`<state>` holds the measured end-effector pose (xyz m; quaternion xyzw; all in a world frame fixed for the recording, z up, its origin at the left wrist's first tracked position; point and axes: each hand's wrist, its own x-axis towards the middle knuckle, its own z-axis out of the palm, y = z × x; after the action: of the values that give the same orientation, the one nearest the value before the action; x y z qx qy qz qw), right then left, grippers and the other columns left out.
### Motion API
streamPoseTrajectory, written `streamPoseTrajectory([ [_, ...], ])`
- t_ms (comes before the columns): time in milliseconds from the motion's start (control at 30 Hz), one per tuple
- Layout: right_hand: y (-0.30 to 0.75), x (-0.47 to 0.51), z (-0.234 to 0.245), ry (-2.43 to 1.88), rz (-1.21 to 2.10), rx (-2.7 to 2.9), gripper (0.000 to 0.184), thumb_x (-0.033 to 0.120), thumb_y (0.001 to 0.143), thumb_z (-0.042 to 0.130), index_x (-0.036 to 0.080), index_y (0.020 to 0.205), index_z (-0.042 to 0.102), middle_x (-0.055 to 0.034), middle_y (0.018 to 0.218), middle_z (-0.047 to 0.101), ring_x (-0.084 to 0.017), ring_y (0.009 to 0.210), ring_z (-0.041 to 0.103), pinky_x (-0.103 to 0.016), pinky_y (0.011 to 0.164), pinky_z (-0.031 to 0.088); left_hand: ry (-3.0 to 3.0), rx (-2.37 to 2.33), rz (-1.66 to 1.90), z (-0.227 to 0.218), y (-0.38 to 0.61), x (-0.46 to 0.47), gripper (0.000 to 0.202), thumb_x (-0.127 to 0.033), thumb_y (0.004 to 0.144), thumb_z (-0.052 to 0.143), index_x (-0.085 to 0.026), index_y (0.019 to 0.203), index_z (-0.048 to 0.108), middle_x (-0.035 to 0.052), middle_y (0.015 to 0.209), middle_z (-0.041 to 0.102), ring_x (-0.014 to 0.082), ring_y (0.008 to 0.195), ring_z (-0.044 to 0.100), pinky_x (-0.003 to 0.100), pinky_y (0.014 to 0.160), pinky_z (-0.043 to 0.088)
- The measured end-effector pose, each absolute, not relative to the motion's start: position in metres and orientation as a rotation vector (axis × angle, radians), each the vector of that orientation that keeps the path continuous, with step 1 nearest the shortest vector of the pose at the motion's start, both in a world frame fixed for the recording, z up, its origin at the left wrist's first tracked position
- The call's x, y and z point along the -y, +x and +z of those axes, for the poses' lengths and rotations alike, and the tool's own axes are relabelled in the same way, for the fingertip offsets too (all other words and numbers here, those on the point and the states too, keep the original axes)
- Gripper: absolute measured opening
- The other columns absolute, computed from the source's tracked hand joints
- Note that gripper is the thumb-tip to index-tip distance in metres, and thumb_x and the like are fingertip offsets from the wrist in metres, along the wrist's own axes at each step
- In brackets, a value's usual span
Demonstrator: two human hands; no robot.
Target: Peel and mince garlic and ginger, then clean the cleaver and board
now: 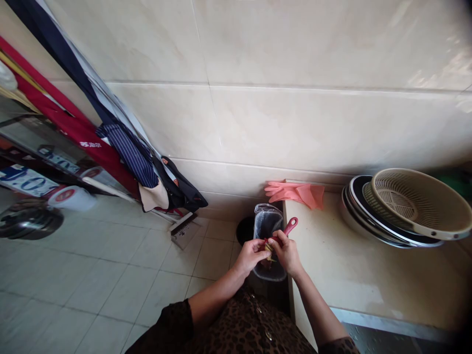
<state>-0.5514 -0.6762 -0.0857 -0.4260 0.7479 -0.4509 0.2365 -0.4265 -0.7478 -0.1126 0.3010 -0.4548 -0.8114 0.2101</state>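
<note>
Several aprons (127, 155) hang at far left; dustpan (188, 236) on the floor tiles to their right, nowhere near the work.

Left hand (249, 256): grip together, thumb and fingertips pinched on a small pale piece (269, 251). Looks like food; can't tell which. Piece sits between the two sets of fingertips, above the lined bin (264, 223), apart from its walls. Its visible part runs roughly toward the wearer; rest is covered by fingers.

Right hand (288, 253): grip clamped on the red-handled tool (289, 228). Key relation: tool's long axis slants, ring end up and right toward the counter (324, 246), working end down and left at the piece. Both hands effectively at the piece; right alone has the handle. Business end hidden, so contact can't be confirmed.

Further right: pink gloves (308, 194) on the counter's back corner, then stacked basins (354, 216) with a beige strainer (438, 206) tilted on top.
</note>
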Motion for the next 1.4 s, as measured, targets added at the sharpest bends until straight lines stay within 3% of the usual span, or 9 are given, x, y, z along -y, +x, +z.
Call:
streamPoseTrajectory([
  [300,-0.564,0.677,-0.098,-1.002,-1.324,-2.074,0.027,0.051,0.078,0.053,0.025,0.074,0.051,0.0027,0.055,0.059,-0.016,0.048,0.055,-0.027,0.047,0.044,0.798,1.304,-2.288,-0.105,-0.42,0.749,0.034,-0.028,0.057,0.082,-0.013,0.086,0.072,0.0055,0.079,0.069,0.0151,0.07,0.06,0.025,0.067,0.046],
  [567,-0.557,0.672,-0.094,-1.078,-1.32,-2.082,0.027,0.049,0.083,0.05,0.023,0.085,0.054,0.0,0.066,0.065,-0.016,0.055,0.059,-0.026,0.053,0.045,0.79,0.894,-2.545,-0.109,-0.426,0.745,0.034,-0.034,0.059,0.083,-0.011,0.081,0.07,0.0033,0.072,0.064,0.0112,0.064,0.056,0.025,0.066,0.045],
  [667,-0.56,0.671,-0.095,-1.097,-1.288,-2.21,0.026,0.048,0.083,0.049,0.023,0.081,0.054,0.0004,0.063,0.064,-0.016,0.051,0.056,-0.026,0.052,0.043,0.763,0.847,-2.59,-0.111,-0.425,0.743,0.033,-0.035,0.061,0.082,-0.011,0.08,0.069,0.0026,0.069,0.063,0.0113,0.063,0.056,0.025,0.064,0.044],
  [900,-0.56,0.67,-0.088,-1.13,-1.35,-2.119,0.022,0.043,0.085,0.049,0.023,0.084,0.056,-0.0017,0.075,0.068,-0.016,0.062,0.062,-0.026,0.059,0.048,0.866,0.666,-2.561,-0.121,-0.424,0.747,0.037,-0.03,0.058,0.084,-0.013,0.088,0.069,0.0058,0.085,0.068,0.0152,0.075,0.062,0.03,0.078,0.05],
  [1033,-0.547,0.671,-0.084,-1.231,-1.307,-2.013,0.02,0.039,0.087,0.049,0.022,0.091,0.059,-0.0026,0.081,0.069,-0.016,0.068,0.064,-0.026,0.063,0.05,0.832,0.695,-2.59,-0.123,-0.427,0.746,0.03,-0.026,0.061,0.081,-0.012,0.086,0.07,0.0068,0.084,0.068,0.0166,0.079,0.062,0.03,0.08,0.049],
  [1267,-0.547,0.668,-0.086,-1.33,-1.223,-2.06,0.017,0.037,0.089,0.046,0.022,0.084,0.054,-0.0007,0.069,0.065,-0.014,0.056,0.059,-0.024,0.054,0.046,0.632,0.818,-2.636,-0.103,-0.421,0.747,0.029,-0.023,0.067,0.074,-0.012,0.093,0.071,0.0089,0.091,0.067,0.0187,0.087,0.061,0.033,0.087,0.046],
  [1400,-0.545,0.67,-0.085,-1.371,-1.214,-2.145,0.019,0.036,0.089,0.044,0.022,0.082,0.054,0.0,0.063,0.063,-0.014,0.051,0.056,-0.023,0.05,0.043,0.652,1.127,-2.478,-0.099,-0.422,0.743,0.033,-0.021,0.064,0.078,-0.013,0.095,0.069,0.0058,0.084,0.066,0.0158,0.076,0.06,0.031,0.079,0.046],
])
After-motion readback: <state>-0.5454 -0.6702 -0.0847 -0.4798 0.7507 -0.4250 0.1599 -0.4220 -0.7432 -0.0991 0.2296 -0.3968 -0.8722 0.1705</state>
